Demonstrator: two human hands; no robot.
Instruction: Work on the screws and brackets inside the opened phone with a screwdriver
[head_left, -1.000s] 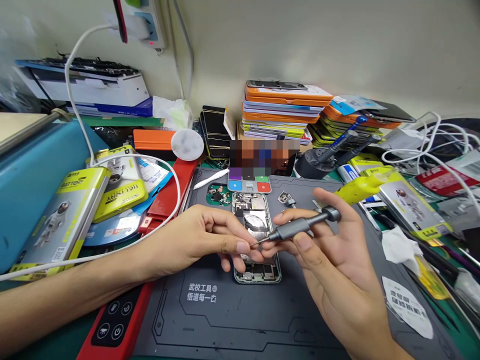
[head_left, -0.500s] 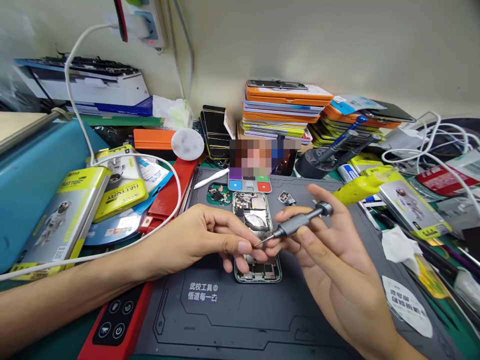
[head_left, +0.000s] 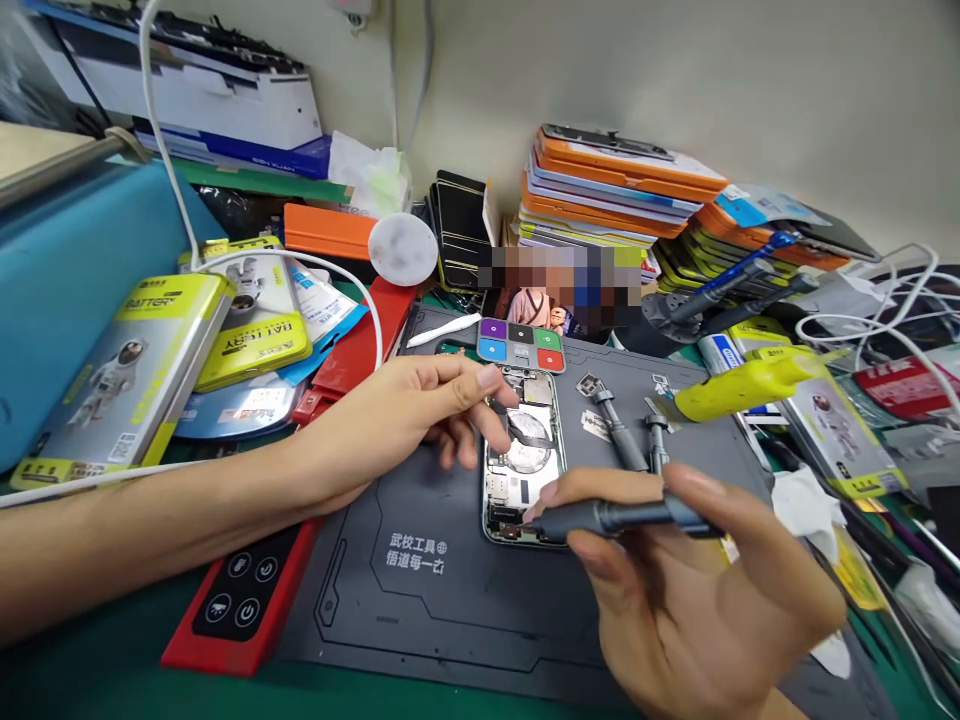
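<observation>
My right hand [head_left: 697, 560] is wrapped round a dark grey screwdriver [head_left: 622, 518]. It lies almost level, its front end at the bottom edge of an opened phone [head_left: 531, 442]; the tip is too blurred to make out. The phone lies on a grey work mat [head_left: 450, 630] with its inner parts bare, including a round silvery coil. My left hand [head_left: 442, 410] hovers by the phone's upper left side. Its fingers are loosely curled and apart, and I see nothing in them.
Two more screwdrivers [head_left: 621, 430] lie right of the phone near small metal plates [head_left: 596, 425]. A colour-squared tray [head_left: 520, 345] sits beyond it. Yellow battery boxes [head_left: 135, 370], a red device [head_left: 232, 610] and a white cable [head_left: 373, 310] flank the left. A yellow bottle [head_left: 739, 388] is at the right.
My left hand has let go near the screwdriver tip and drawn up and left. My right hand has brought the screwdriver down to the phone's lower end. The view has shifted.
</observation>
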